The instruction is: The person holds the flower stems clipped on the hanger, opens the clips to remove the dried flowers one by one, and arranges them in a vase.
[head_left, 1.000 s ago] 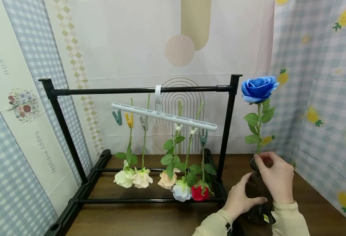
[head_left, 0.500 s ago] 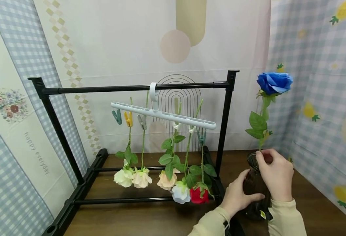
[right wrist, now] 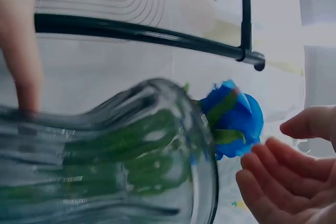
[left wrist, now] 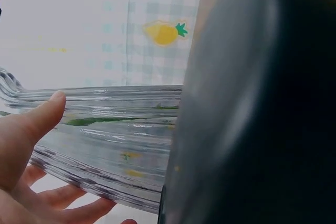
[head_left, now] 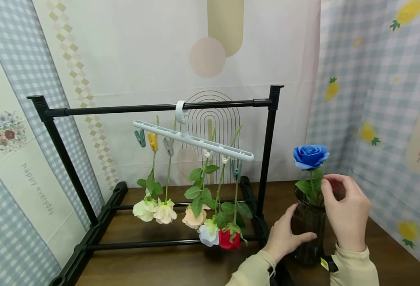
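A blue rose (head_left: 310, 157) stands in a dark, see-through glass vase (head_left: 312, 220), its bloom above the rim and its leaves partly inside. My left hand (head_left: 282, 237) holds the vase from the left, thumb in front; in the left wrist view the thumb and fingers (left wrist: 86, 211) lie around the ribbed glass, with the green stem (left wrist: 97, 121) showing through. Beside the bloom, to the right of the rim, is my right hand (head_left: 347, 210). In the right wrist view its thumb and loosely bent fingers are apart, with nothing between them, close to the rose (right wrist: 239, 116).
A black rack (head_left: 152, 108) stands left of the vase. From its bar hangs a tilted pale hanger (head_left: 195, 142) with clips, where several flowers hang head down, among them a red rose (head_left: 229, 239). One teal clip (head_left: 140, 138) holds nothing. Patterned cloth surrounds the brown table (head_left: 149, 265).
The blue rose has gone down into the vase, bloom now just above the rim. My right hand has let go of the stem and moved slightly right. The left hand stays on the vase.
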Available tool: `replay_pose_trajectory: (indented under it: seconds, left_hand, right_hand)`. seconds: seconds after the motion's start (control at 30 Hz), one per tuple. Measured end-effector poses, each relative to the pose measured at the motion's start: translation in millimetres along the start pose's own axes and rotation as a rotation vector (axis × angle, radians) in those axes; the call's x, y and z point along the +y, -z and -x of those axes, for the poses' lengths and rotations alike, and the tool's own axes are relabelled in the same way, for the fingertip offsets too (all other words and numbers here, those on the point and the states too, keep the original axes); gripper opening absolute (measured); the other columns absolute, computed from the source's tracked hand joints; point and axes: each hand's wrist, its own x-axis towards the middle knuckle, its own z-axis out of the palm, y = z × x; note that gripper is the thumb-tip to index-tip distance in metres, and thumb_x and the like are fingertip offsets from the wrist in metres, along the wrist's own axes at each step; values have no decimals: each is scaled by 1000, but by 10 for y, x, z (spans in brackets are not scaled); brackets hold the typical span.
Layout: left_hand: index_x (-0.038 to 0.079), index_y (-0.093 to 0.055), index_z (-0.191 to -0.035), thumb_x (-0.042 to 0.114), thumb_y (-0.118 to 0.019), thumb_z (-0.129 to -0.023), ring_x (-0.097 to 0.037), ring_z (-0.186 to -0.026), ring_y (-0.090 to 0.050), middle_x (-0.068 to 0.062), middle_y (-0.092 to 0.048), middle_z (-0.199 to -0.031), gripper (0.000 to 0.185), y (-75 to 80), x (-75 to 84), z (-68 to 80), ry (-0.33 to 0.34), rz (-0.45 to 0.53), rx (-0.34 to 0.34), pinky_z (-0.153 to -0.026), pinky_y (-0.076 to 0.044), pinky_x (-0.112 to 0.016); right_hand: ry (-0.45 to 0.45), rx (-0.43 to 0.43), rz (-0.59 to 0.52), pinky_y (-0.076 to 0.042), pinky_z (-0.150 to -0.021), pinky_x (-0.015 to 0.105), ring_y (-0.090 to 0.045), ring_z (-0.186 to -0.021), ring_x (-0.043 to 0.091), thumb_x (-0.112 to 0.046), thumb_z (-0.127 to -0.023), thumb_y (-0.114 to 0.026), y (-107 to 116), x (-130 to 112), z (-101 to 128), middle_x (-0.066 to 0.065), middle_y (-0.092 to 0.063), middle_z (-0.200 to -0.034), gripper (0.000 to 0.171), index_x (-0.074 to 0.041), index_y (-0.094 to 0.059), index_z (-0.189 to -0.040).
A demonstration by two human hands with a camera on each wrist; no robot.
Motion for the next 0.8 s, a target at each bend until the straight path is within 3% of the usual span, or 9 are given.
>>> replay_pose_trajectory:
  seconds: [0.13,0.27,0.33,0.43,0.5,0.6,0.7,0.73,0.8]
  left_hand:
    - [34,-30,-149,49,-75,-80,-16,-131,-52,8,-45,-148,84,62,3,-14,9,-89,-11,-98,-50,-38]
    - [24,-30,-151,51,-71,-83,-14,-126,-56,3,-47,-147,84,237,99,83,1,-297,-102,-94,-51,-30]
    - [24,-38,-148,50,-66,-87,-7,-111,-63,6,-56,-138,72,372,176,143,-41,-438,-194,-84,-53,-22]
    - [26,-50,-141,45,-58,-94,5,-92,-64,14,-66,-122,51,607,287,234,-138,-592,-403,-72,-48,-11]
    - [26,-55,-136,40,-54,-98,11,-79,-61,16,-70,-110,41,759,335,311,-196,-621,-532,-66,-45,-7]
    - [23,-58,-135,35,-52,-100,15,-78,-58,15,-72,-105,37,1032,387,484,-300,-625,-649,-67,-42,-3]
    - [20,-59,-134,33,-51,-101,16,-82,-58,11,-73,-106,36,1416,376,626,-384,-596,-630,-72,-43,-2]
    - [19,-60,-132,32,-51,-100,15,-84,-58,9,-72,-108,36,1580,359,655,-402,-566,-592,-75,-44,-3]
    - [17,-63,-128,31,-52,-100,8,-90,-62,5,-73,-109,33,1945,315,691,-355,-451,-468,-80,-48,-10]
  right_hand:
    - [54,-19,-52,-33,-70,2,-43,-75,-26,-5,-87,-66,-94,13,7,-38,-48,-85,12,0,-73,-97]
    - [73,6,-105,-34,-71,1,-44,-75,-27,-4,-88,-66,-125,34,14,-43,-48,-87,12,3,-72,-95]
    - [87,23,-136,-34,-71,1,-45,-74,-27,-3,-88,-66,-125,43,10,-44,-49,-87,12,4,-72,-93]
    - [105,31,-175,-35,-70,0,-46,-75,-26,-3,-87,-66,-132,53,2,-44,-51,-88,11,4,-72,-92]
    - [117,32,-194,-34,-70,0,-47,-75,-26,-3,-86,-67,-143,58,3,-44,-52,-88,10,3,-73,-92]
    - [137,31,-197,-33,-68,-1,-47,-76,-27,-5,-86,-68,-109,-6,21,-44,-52,-89,10,2,-73,-92]
    - [157,18,-216,-33,-67,-1,-47,-77,-26,-11,-88,-67,-81,-83,52,-42,-54,-90,15,3,-73,-91]
    - [163,9,-227,-34,-68,0,-48,-78,-25,-13,-89,-67,-75,-112,63,-41,-54,-90,18,3,-73,-91]
    - [178,-11,-253,-34,-69,1,-48,-77,-23,-16,-90,-66,-73,-176,83,-39,-55,-90,20,3,-73,-91]
